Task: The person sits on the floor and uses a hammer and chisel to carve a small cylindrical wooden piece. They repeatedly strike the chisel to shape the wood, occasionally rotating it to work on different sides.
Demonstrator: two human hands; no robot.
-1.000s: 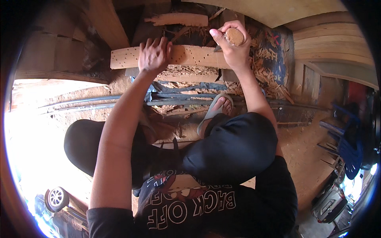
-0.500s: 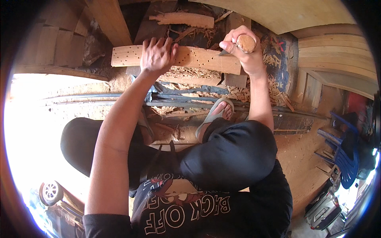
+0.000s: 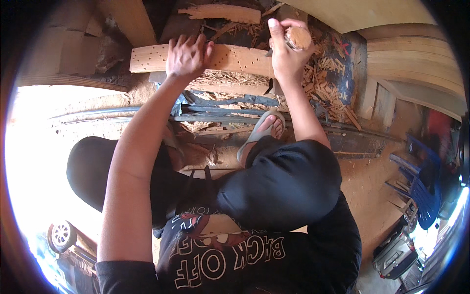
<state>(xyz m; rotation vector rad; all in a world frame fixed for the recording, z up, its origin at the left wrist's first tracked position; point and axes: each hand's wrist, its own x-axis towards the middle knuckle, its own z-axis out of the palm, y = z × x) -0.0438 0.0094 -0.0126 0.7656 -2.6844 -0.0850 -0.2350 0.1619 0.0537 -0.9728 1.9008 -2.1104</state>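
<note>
My left hand (image 3: 187, 58) lies across a pale wooden plank (image 3: 235, 59) with many small holes, its fingers reaching over the far edge and holding it. The plank rests crosswise in front of my feet, on wood underneath. At its right end, my right hand (image 3: 288, 54) is closed around the round wooden handle (image 3: 298, 38) of a tool, butt end up and thumb raised. Only a sliver of dark blade shows beside the plank; the rest of the tool is hidden by the hand. That hand also covers the plank's right end.
Wood chips (image 3: 330, 83) litter the ground right of and below the plank. A rough wood offcut (image 3: 225, 13) lies beyond it. Dark pipes or rails (image 3: 225, 117) run crosswise before my sandalled foot (image 3: 267, 130). A blue plastic chair (image 3: 423, 196) stands at the right.
My right hand, with the wooden-handled tool, has moved left, now hiding the plank's right end. The view has shifted slightly; my left hand keeps its place on the plank.
</note>
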